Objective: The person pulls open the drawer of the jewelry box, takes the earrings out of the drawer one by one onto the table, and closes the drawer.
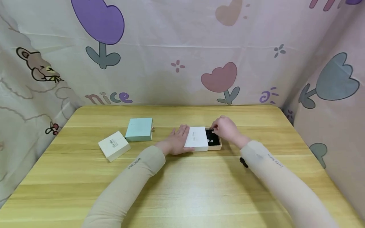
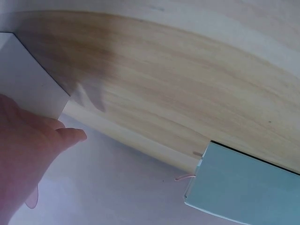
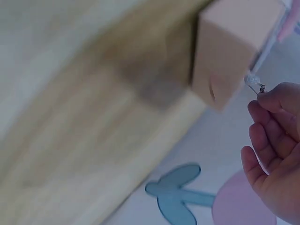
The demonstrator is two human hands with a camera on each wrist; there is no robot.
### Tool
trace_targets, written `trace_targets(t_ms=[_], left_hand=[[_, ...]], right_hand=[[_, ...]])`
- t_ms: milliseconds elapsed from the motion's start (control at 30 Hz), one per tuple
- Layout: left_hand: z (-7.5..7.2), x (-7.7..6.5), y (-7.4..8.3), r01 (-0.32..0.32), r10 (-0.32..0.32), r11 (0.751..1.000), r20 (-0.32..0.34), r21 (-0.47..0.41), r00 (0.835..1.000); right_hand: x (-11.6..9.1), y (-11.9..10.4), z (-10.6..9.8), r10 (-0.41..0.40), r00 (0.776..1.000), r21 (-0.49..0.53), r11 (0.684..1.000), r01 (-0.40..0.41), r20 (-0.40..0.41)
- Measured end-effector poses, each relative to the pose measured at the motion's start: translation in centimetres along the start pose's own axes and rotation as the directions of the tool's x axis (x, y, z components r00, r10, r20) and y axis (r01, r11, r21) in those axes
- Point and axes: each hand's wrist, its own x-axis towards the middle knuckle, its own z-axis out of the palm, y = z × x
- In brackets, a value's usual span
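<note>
A white drawer-style jewellery box lies on the table with its drawer pulled out to the right. My left hand rests flat on the left side of the box's sleeve, fingers straight. Over the open drawer, my right hand pinches a small earring between thumb and index finger; the right wrist view shows a clear bead and thin metal wire. Another small piece of jewellery with pale beads lies on the drawer's black insert. The drawer's front is pinkish beige in the right wrist view.
Left of my left hand stand a light-blue box, a ribbon tab on its right side, and a cream box turned at an angle. Behind the wooden table hangs a patterned curtain, which also flanks both sides.
</note>
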Motion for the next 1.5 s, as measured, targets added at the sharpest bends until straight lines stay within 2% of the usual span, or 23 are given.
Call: trace_targets(t_ms=[267, 533, 700, 933, 1267, 1500], left_hand=[[0.1, -0.6, -0.7, 0.015, -0.015, 1.0, -0.005, -0.002, 1.0], [0.2, -0.7, -0.8, 0.011, -0.011, 1.0, -0.01, 0.007, 1.0], [0.1, -0.6, -0.4, 0.009, -0.009, 1.0, -0.006, 0.007, 1.0], [0.1, -0.3, 0.0, 0.005, -0.005, 1.0, -0.001, -0.004, 1.0], [0.1, -0.1, 0.0, -0.003, 0.002, 1.0, -0.022, -0.006, 1.0], [0.2, 0.1, -0.2, 0.0, 0.0, 1.0, -0.022, -0.006, 1.0]], right_hand=[[1.1, 2.1, -2.1, 0.139, 0.99, 0.023, 0.99, -0.139, -0.015], [1.1, 4.5, -1.5, 0.225, 0.974, 0.027, 0.974, -0.226, 0.037], [0.5, 5.7, -0.2, 0.226, 0.972, -0.029, 0.974, -0.224, 0.065], [-0.3, 7.3, 1.3, 0.161, 0.985, -0.212, 0.966, -0.146, 0.056], [-0.3, 7.5, 1.2, 0.198, 0.976, -0.243, 0.955, -0.171, 0.092], [-0.2, 6.6, -0.9, 0.228, 0.973, -0.189, 0.957, -0.219, 0.029]])
